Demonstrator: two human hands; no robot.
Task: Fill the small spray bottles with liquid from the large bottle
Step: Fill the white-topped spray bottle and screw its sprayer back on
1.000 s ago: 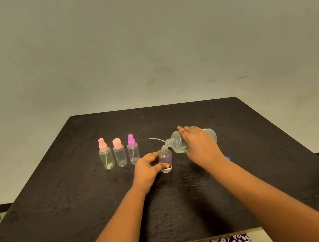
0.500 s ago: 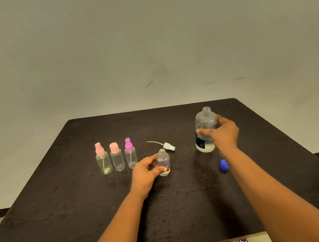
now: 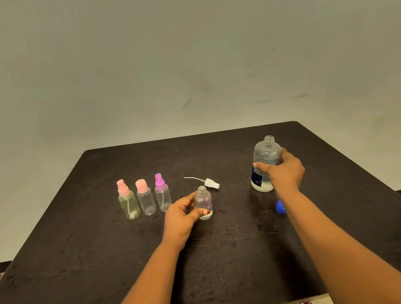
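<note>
Your left hand [image 3: 180, 219] gripped the open small bottle [image 3: 203, 204] upright on the worktop [image 3: 82, 263], your right hand [image 3: 283, 174] clasped the large bottle [image 3: 266, 162] standing well to its right, and the spray head [image 3: 211, 183] lay just behind the small bottle, tube pointing left, nearer your left hand.

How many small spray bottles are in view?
4. Three stand in a row at the left: the yellowish bottle, the pink-capped bottle, the purple-topped bottle. The uncapped bottle stands mid-table, held by the left hand. None looks hidden.
</note>
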